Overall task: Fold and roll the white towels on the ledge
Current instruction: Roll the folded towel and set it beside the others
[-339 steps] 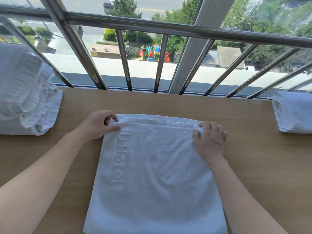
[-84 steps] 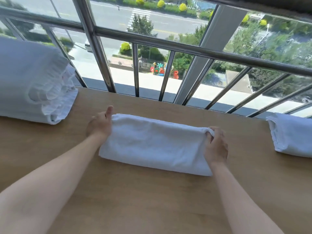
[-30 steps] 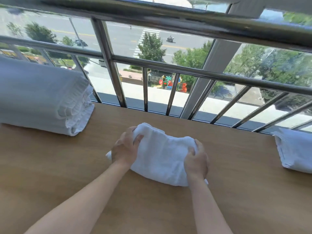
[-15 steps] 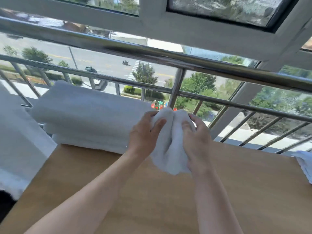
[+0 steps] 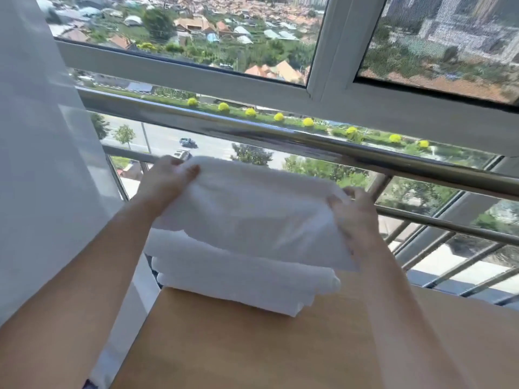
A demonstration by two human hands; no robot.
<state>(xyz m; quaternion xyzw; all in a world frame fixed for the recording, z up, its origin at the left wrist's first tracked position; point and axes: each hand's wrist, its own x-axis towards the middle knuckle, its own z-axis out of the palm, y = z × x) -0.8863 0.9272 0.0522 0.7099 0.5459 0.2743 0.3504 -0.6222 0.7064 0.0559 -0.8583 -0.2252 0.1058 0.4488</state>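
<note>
White rolled towel (image 5: 247, 211) is held in both hands, just above the stack of rolled towels (image 5: 238, 282) at the left end of the wooden ledge (image 5: 252, 346). Can't tell if its underside touches the stack. Left hand (image 5: 165, 182) grips the towel's left end, thumb on top, fingers wrapped under. Right hand (image 5: 355, 217) clamps the right end, fingers curled over the far edge, thumb on the near face. Image is motion-blurred around the towel, so fold lines are unclear.

Stack shows at least 2 rolled layers, ends facing right, sitting on the ledge's far-left corner next to the steel railing (image 5: 309, 144). White curtain (image 5: 36, 136) hangs left of the stack. Window frame (image 5: 323, 80) runs above the railing, with an insect screen (image 5: 449, 37) in the right pane. Both forearms are bare.
</note>
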